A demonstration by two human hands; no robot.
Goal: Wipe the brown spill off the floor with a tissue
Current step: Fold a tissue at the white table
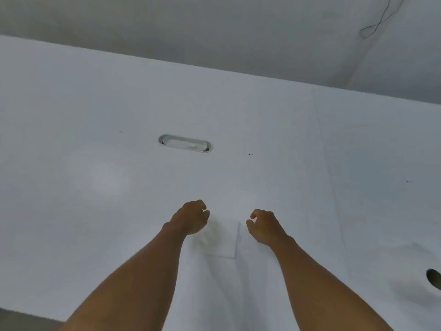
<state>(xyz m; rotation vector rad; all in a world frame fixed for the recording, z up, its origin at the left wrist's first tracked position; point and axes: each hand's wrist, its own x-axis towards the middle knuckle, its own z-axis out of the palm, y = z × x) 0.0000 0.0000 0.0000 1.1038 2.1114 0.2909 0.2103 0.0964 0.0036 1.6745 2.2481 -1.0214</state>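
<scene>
I see the tissue [223,237] lying flat on the white surface [95,139], a thin pale sheet whose right and near edges show as faint lines. A dull brownish stain, the brown spill [211,232], shows through or under its left part; I cannot tell which. I judge the tissue to be very light, soft and limp, weaker still where it is wet, so it should tear if dragged hard; I would pinch it at its dry far corners or press down on its middle.

My left hand [191,217] hovers at the tissue's far left corner, my right hand [265,226] just right of its far right corner. Both have fingers curled loosely inward, and neither visibly grips anything; whether fingertips touch the sheet I cannot tell.

Beyond the tissue is an oval cable slot [185,143] in the surface. Right of it, at the frame edge, is a dark object [433,278]. No writing or brand is readable.
</scene>
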